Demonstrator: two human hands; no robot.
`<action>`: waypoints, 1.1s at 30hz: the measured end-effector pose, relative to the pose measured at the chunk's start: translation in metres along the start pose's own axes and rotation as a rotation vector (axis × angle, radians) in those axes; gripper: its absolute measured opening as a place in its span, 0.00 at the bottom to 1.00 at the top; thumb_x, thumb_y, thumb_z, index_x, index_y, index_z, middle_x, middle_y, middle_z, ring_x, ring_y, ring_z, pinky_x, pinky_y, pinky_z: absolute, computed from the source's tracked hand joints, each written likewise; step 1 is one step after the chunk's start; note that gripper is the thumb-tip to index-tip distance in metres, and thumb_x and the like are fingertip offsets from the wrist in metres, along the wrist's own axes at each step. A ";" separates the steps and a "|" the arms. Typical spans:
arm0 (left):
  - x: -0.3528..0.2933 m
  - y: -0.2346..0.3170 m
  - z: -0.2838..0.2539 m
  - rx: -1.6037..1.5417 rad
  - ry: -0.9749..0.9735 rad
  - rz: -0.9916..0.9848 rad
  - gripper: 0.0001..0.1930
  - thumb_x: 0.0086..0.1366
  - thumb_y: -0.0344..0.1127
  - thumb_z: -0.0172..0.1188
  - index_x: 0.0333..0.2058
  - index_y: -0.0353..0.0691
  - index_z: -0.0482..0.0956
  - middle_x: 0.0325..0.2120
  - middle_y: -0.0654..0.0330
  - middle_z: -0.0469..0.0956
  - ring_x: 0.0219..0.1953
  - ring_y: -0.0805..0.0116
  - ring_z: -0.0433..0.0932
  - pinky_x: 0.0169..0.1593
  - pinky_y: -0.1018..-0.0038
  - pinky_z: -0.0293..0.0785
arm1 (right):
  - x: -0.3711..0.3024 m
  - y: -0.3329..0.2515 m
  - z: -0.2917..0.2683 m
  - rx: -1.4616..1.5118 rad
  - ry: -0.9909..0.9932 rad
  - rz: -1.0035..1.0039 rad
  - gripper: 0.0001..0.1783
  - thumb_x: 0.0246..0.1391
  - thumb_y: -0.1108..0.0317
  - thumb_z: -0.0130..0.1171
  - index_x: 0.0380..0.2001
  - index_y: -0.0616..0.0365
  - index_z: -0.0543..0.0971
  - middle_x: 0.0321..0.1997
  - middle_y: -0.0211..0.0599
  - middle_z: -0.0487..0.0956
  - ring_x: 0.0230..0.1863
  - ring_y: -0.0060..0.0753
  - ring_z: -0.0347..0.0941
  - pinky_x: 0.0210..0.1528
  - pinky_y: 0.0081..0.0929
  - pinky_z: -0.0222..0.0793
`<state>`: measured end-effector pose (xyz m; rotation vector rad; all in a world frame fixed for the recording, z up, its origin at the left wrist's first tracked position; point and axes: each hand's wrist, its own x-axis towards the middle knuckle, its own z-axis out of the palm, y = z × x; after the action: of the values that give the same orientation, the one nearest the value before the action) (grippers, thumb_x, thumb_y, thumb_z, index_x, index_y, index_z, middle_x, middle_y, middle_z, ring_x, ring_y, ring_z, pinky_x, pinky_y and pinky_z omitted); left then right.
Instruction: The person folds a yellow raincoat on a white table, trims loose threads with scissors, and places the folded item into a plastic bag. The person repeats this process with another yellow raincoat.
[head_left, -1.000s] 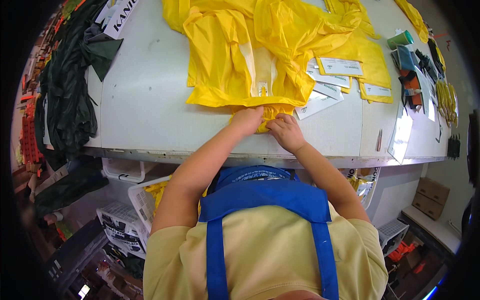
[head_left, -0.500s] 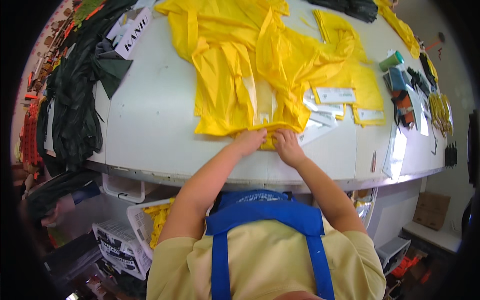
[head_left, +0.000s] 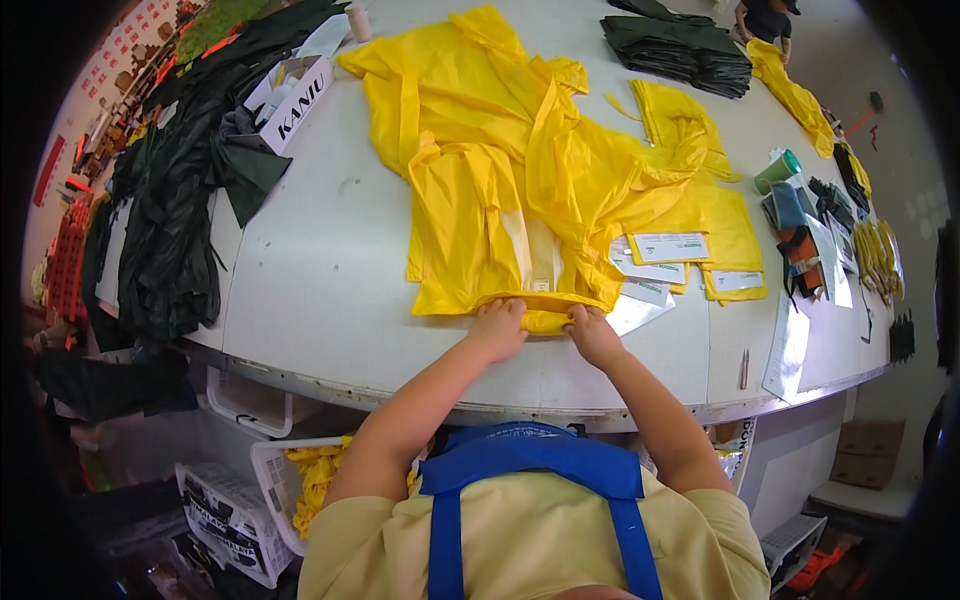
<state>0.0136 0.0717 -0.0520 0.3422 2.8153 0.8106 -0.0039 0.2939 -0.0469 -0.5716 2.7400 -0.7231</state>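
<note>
A shiny yellow rain garment [head_left: 470,215] lies spread over the white table, its near edge toward me. At that edge, my left hand [head_left: 500,328] is closed with fingers curled on the fabric. My right hand [head_left: 594,336] pinches the same edge a short way to the right. Between the hands, the yellow cloth forms a small puffed fold with a dark gap above it. A small white label [head_left: 541,286] shows inside the garment just beyond the fold. My fingertips are partly hidden in the fabric.
Yellow packets with white cards [head_left: 668,247] lie right of the garment. Dark green garments [head_left: 170,240] and a white box [head_left: 290,105] are at left. A dark folded stack [head_left: 680,55], green cup [head_left: 777,172] and snips [head_left: 744,368] lie right. Another person [head_left: 768,20] stands far right.
The view has tilted, so the table sits lower in the picture and a person shows at the far right. Both hands stay on the garment's near edge, where the fold now bulges more openly.
</note>
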 end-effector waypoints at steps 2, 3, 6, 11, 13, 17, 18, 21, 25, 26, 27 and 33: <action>-0.002 -0.014 0.005 0.057 0.073 0.080 0.10 0.59 0.34 0.53 0.39 0.41 0.74 0.43 0.50 0.72 0.50 0.51 0.68 0.51 0.56 0.64 | 0.005 0.003 0.001 -0.044 -0.022 -0.098 0.12 0.52 0.66 0.54 0.37 0.61 0.71 0.41 0.44 0.73 0.45 0.50 0.69 0.47 0.38 0.68; 0.000 -0.020 0.011 0.122 0.147 0.134 0.10 0.59 0.33 0.53 0.40 0.41 0.73 0.42 0.50 0.72 0.49 0.50 0.69 0.50 0.56 0.64 | 0.005 0.001 0.001 -0.100 0.033 -0.133 0.11 0.51 0.67 0.54 0.37 0.60 0.70 0.40 0.44 0.73 0.44 0.50 0.70 0.45 0.39 0.69; 0.008 -0.016 0.009 0.207 0.123 0.097 0.11 0.57 0.31 0.52 0.41 0.42 0.72 0.41 0.49 0.72 0.47 0.50 0.69 0.49 0.56 0.65 | 0.002 -0.004 0.002 -0.223 0.173 -0.153 0.11 0.50 0.68 0.53 0.37 0.58 0.69 0.37 0.43 0.72 0.42 0.50 0.71 0.38 0.39 0.71; 0.031 0.001 -0.014 0.174 0.015 -0.114 0.11 0.56 0.31 0.51 0.38 0.41 0.73 0.40 0.48 0.72 0.45 0.51 0.70 0.47 0.56 0.67 | 0.017 -0.011 -0.004 -0.415 0.127 -0.122 0.09 0.50 0.69 0.53 0.35 0.59 0.70 0.37 0.42 0.71 0.37 0.45 0.73 0.31 0.36 0.74; 0.037 0.002 -0.014 0.226 0.025 -0.074 0.11 0.55 0.31 0.51 0.38 0.41 0.72 0.40 0.47 0.72 0.45 0.51 0.70 0.47 0.57 0.67 | 0.017 0.013 0.008 -0.455 0.098 -0.216 0.09 0.50 0.69 0.53 0.34 0.59 0.71 0.36 0.41 0.71 0.38 0.44 0.73 0.33 0.35 0.74; 0.021 -0.015 0.000 0.356 0.192 0.111 0.14 0.57 0.32 0.53 0.44 0.41 0.72 0.41 0.48 0.70 0.45 0.50 0.69 0.48 0.60 0.68 | 0.004 -0.009 -0.013 -0.368 0.276 -0.324 0.08 0.48 0.67 0.55 0.31 0.58 0.72 0.36 0.39 0.72 0.41 0.41 0.71 0.38 0.34 0.73; 0.012 -0.007 -0.005 0.347 0.246 0.136 0.15 0.58 0.33 0.53 0.45 0.41 0.71 0.41 0.48 0.70 0.45 0.49 0.69 0.48 0.60 0.68 | 0.003 -0.005 -0.011 -0.408 0.214 -0.297 0.08 0.48 0.66 0.56 0.30 0.58 0.72 0.36 0.39 0.72 0.42 0.41 0.71 0.39 0.34 0.73; 0.004 -0.005 -0.011 0.376 0.263 0.159 0.18 0.59 0.35 0.55 0.48 0.41 0.71 0.41 0.49 0.70 0.46 0.50 0.69 0.49 0.61 0.68 | 0.012 0.001 -0.018 -0.466 0.072 -0.245 0.09 0.47 0.64 0.58 0.29 0.57 0.73 0.36 0.38 0.74 0.43 0.42 0.70 0.42 0.34 0.72; 0.002 -0.015 -0.033 0.330 0.074 0.104 0.19 0.57 0.38 0.58 0.48 0.42 0.71 0.41 0.51 0.70 0.45 0.52 0.70 0.48 0.60 0.70 | 0.012 -0.007 -0.037 -0.350 0.060 -0.226 0.09 0.47 0.65 0.57 0.31 0.56 0.73 0.31 0.38 0.76 0.42 0.43 0.71 0.40 0.37 0.71; -0.001 -0.011 -0.037 0.346 0.055 0.113 0.19 0.57 0.38 0.58 0.47 0.42 0.71 0.40 0.51 0.70 0.45 0.52 0.71 0.47 0.60 0.70 | 0.009 -0.013 -0.042 -0.312 0.050 -0.177 0.09 0.47 0.66 0.57 0.32 0.56 0.72 0.31 0.39 0.76 0.41 0.43 0.71 0.40 0.38 0.71; -0.004 -0.007 -0.041 0.362 0.037 0.121 0.18 0.57 0.38 0.58 0.46 0.42 0.72 0.40 0.52 0.71 0.45 0.53 0.71 0.46 0.60 0.71 | 0.008 -0.018 -0.044 -0.274 0.041 -0.128 0.09 0.47 0.66 0.56 0.33 0.55 0.72 0.30 0.39 0.76 0.41 0.43 0.72 0.40 0.38 0.71; 0.001 -0.016 -0.033 0.295 0.022 0.149 0.11 0.56 0.40 0.58 0.34 0.40 0.78 0.37 0.54 0.73 0.43 0.54 0.72 0.44 0.59 0.71 | 0.002 -0.019 -0.026 -0.387 0.033 -0.166 0.08 0.49 0.70 0.51 0.36 0.51 0.72 0.35 0.43 0.72 0.39 0.47 0.72 0.35 0.42 0.71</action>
<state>0.0019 0.0421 -0.0336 0.5962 2.9586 0.4228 -0.0087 0.2888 -0.0156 -0.8814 2.9048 -0.2311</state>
